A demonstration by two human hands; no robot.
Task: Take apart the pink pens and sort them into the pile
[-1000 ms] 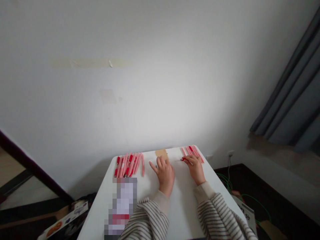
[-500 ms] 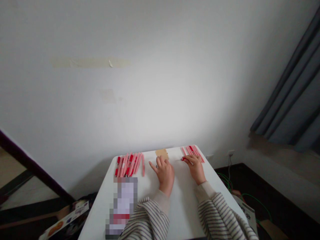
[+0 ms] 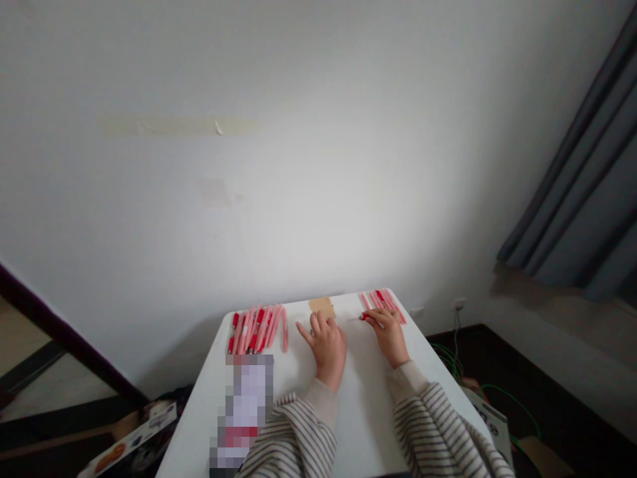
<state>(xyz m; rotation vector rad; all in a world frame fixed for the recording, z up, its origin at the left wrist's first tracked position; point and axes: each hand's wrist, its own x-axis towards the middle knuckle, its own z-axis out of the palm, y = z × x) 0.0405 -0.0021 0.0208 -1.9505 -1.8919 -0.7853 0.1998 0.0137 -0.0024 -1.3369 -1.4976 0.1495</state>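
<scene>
In the head view my left hand (image 3: 330,346) is over the middle of the white table (image 3: 368,425), its little finger stretched out to the left. Its other fingers are bent together, hiding whatever may be between them. To the right, my right hand (image 3: 391,335) pinches a red pen (image 3: 365,317) whose thin tip points left. Several pink and red pens (image 3: 256,328) lie side by side at the table's far left. One pink pen (image 3: 285,330) is slightly apart from them. A second row of pink pens (image 3: 375,299) lies beyond my right hand. A tan piece (image 3: 322,306) rests just beyond my left hand.
A blurred-out flat object (image 3: 249,405) lies on the near left of the table, beside my left sleeve. The wall (image 3: 318,166) rises directly behind the table. A grey curtain (image 3: 572,212) hangs at right, with green cables (image 3: 512,398) on the floor below.
The view has shifted very slightly. Both hands stay in nearly the same place, and the pens have not visibly moved.
</scene>
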